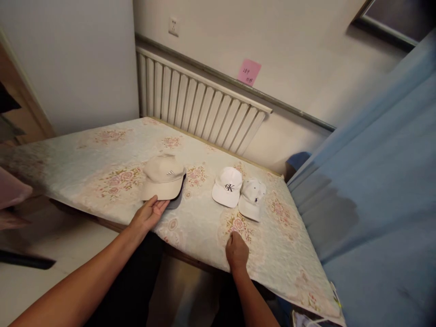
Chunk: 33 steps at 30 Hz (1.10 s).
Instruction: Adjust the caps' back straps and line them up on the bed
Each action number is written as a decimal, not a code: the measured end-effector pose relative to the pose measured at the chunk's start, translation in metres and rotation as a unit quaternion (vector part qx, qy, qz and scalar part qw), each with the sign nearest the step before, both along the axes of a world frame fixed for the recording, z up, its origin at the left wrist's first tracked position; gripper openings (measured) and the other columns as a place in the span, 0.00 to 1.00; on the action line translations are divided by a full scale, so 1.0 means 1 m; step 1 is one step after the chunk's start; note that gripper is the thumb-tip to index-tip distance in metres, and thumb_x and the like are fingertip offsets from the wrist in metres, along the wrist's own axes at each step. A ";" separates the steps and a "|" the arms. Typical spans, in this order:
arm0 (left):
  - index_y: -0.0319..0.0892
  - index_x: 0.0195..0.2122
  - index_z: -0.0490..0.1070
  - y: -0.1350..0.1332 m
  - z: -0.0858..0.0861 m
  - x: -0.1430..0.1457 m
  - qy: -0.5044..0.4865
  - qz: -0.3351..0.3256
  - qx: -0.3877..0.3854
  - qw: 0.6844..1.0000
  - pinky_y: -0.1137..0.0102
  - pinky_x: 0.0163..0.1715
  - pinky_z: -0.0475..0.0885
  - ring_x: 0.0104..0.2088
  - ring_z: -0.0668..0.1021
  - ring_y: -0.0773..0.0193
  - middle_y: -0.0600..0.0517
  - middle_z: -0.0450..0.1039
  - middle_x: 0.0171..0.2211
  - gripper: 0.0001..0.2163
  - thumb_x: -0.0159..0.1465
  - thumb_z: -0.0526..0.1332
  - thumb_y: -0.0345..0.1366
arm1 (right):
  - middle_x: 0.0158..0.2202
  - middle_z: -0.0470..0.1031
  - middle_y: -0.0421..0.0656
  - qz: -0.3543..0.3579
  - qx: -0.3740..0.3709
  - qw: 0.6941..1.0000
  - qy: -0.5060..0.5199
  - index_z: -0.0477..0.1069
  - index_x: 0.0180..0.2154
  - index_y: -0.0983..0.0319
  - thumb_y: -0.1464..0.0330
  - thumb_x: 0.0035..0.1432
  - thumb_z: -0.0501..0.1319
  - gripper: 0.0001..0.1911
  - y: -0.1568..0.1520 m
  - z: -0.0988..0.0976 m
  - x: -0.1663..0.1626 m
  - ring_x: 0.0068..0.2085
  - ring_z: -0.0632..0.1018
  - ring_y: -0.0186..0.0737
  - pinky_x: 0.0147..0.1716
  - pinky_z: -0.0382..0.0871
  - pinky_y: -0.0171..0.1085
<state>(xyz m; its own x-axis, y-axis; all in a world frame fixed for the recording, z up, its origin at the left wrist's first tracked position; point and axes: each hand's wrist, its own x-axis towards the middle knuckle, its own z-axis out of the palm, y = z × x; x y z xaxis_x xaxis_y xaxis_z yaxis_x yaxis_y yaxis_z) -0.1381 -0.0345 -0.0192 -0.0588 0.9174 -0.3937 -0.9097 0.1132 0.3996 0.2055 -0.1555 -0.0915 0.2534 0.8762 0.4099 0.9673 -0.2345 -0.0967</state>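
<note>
My left hand grips the brim of a beige baseball cap, thumb on top and fingers underneath. A darker cap shows partly from beneath it, mostly hidden. To the right, a white cap with black "CK" lettering sits beside another white cap with a small dark emblem; their sides touch or nearly touch. Nearer to me, my right hand is closed in a fist just above or on the flowered cover. Its inner side is turned away, so anything inside cannot be seen.
The caps are on a flowered cloth-covered table. Behind it are a white radiator and a wall with a pink note. A blue curtain hangs at right. At the left edge, part of another person shows.
</note>
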 end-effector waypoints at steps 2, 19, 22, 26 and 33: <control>0.42 0.51 0.70 -0.003 0.006 -0.001 0.007 0.000 0.014 1.000 0.62 0.43 0.80 0.42 0.82 0.60 0.46 0.79 0.42 0.16 0.65 0.53 0.21 | 0.26 0.73 0.41 0.000 -0.001 1.000 -0.001 0.68 0.31 0.61 0.71 0.63 0.50 0.11 0.000 0.000 0.000 0.28 0.71 0.36 0.29 0.49 0.36; 0.42 0.58 0.66 -0.095 0.007 0.042 0.079 -0.182 0.092 0.976 0.60 0.50 0.76 0.46 0.81 0.53 0.45 0.79 0.47 0.24 0.61 0.61 0.23 | 0.27 0.74 0.41 -0.002 -0.012 1.000 -0.008 0.69 0.32 0.61 0.73 0.62 0.51 0.09 0.001 0.004 -0.001 0.28 0.72 0.36 0.29 0.49 0.37; 0.41 0.59 0.65 -0.108 0.002 0.046 0.075 -0.209 0.076 0.972 0.61 0.50 0.76 0.47 0.81 0.53 0.44 0.79 0.47 0.25 0.60 0.64 0.24 | 0.27 0.74 0.41 -0.007 -0.015 1.000 -0.006 0.69 0.32 0.61 0.73 0.61 0.52 0.09 0.001 0.004 -0.001 0.28 0.71 0.36 0.29 0.49 0.37; 0.38 0.57 0.66 -0.121 -0.008 0.051 0.059 -0.233 0.035 0.970 0.59 0.53 0.74 0.48 0.80 0.51 0.43 0.80 0.45 0.23 0.59 0.64 0.24 | 0.27 0.74 0.42 -0.009 -0.016 1.000 -0.004 0.69 0.32 0.61 0.73 0.62 0.52 0.09 0.001 0.004 0.000 0.28 0.71 0.36 0.29 0.48 0.37; 0.36 0.52 0.70 -0.133 -0.032 0.057 0.061 -0.234 0.000 0.970 0.57 0.56 0.71 0.50 0.78 0.49 0.42 0.80 0.45 0.19 0.59 0.64 0.23 | 0.27 0.74 0.41 -0.009 -0.016 1.000 -0.002 0.68 0.32 0.61 0.73 0.61 0.52 0.08 0.002 0.005 0.000 0.28 0.71 0.36 0.29 0.48 0.38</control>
<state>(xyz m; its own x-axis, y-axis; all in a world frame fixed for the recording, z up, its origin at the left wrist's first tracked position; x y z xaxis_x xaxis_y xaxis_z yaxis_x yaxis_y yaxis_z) -0.0813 -0.1678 -0.0510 0.3177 0.8548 -0.4104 -0.7048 0.5024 0.5008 0.2050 -0.1539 -0.0862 0.2674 0.8845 0.3822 0.9633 -0.2546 -0.0847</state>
